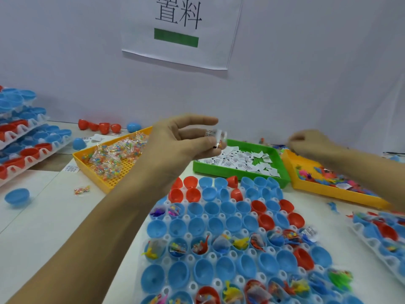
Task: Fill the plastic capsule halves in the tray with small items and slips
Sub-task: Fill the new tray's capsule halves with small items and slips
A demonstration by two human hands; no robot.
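Blue and red capsule halves (228,229) sitting open-side up in a white tray (221,216) on the table (43,216), some rows already holding small toys and slips, others bare. Left hand (182,141) raised above the tray's far edge, fingers curled, pinching a small clear packet (217,139); right hand (306,143) reaching over the far corner of the yellow bin of toys (328,189), fingers blurred, grip impossible to tell. Between them a green bin of white slips (241,160), and left of it a yellow bin of bead packets (111,156).
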